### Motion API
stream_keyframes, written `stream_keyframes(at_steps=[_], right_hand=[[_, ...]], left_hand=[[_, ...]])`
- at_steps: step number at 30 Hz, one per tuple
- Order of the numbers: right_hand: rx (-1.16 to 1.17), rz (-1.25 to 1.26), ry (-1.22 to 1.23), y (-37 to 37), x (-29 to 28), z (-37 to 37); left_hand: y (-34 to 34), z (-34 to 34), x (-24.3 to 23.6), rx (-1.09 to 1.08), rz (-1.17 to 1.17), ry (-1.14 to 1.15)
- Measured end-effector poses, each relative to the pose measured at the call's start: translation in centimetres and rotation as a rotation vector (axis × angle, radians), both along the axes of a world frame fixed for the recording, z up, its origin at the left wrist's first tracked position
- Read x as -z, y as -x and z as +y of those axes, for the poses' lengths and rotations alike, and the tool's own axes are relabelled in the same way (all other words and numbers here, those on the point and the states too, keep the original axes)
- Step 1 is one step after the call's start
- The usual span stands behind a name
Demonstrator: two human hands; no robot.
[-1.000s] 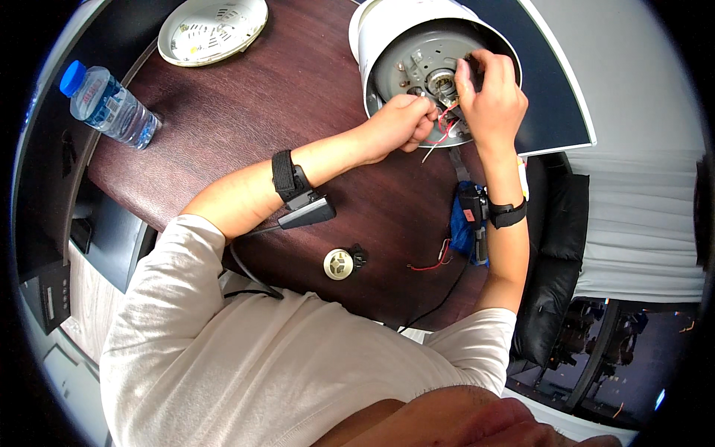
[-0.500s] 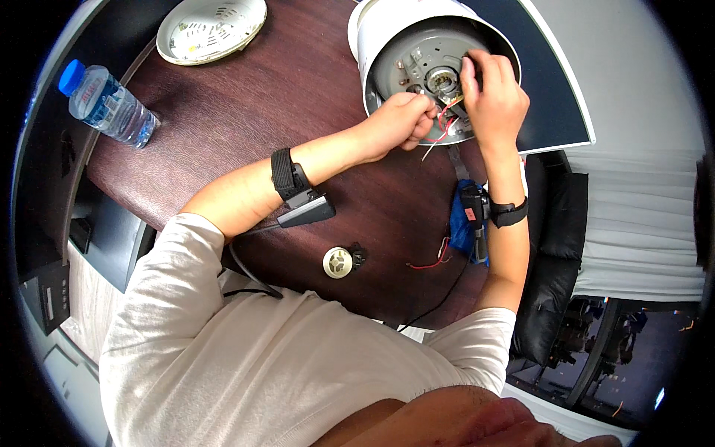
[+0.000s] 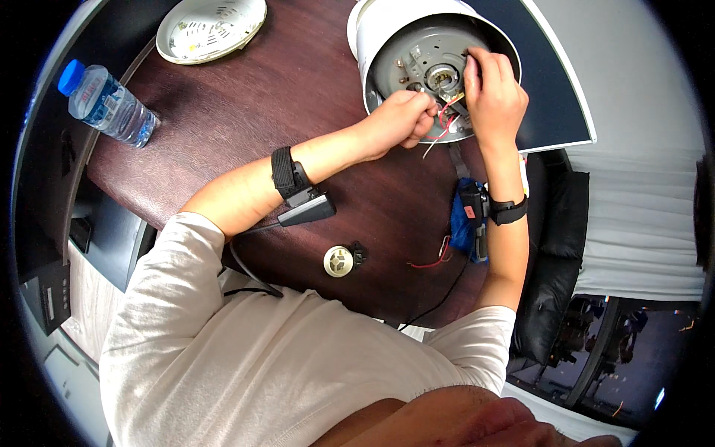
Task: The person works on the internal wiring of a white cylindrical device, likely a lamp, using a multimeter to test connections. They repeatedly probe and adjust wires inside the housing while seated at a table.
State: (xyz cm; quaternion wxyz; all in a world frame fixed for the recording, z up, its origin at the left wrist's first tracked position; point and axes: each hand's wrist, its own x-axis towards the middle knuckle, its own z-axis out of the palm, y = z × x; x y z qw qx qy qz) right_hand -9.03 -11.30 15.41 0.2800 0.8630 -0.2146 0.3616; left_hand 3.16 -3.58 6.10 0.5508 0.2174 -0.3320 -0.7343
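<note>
A white cylindrical appliance (image 3: 365, 33) lies on its side at the far right of the table, its opened underside facing me. Inside is a grey metal base (image 3: 398, 56) with a round hub in its centre. Red and white wires (image 3: 445, 123) trail from its lower part, beside my left hand (image 3: 406, 121). That hand is closed in a fist at the lower edge of the opening; whatever its fingertips pinch is hidden. My right hand (image 3: 495, 93) reaches over the right side of the opening, its fingers bent and closed toward the thumb. What they grip does not show.
A round white slotted cover (image 3: 212, 30) lies at the far left, near a water bottle (image 3: 112, 104) with a blue cap. Closer to me are a small round pale part (image 3: 339, 261), a loose red wire (image 3: 432, 262) and a blue bag (image 3: 460, 223) beside my right forearm.
My right thumb and fingers have shifted slightly inside the opening, and the wires beside my left hand have moved a little. My left hand stays almost in place, closed.
</note>
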Motion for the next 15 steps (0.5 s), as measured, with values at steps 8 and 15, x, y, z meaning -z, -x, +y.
stream_keyframes(at_steps=[8, 15], right_hand=[[0.06, 0.003, 0.0, -0.08, -0.03, 0.31], [-0.011, -0.028, 0.027, -0.28, 0.13, 0.13]], left_hand=[[-0.02, -0.04, 0.03, 0.007, 0.004, 0.003], [0.1, 0.1, -0.01, -0.013, -0.002, 0.007]])
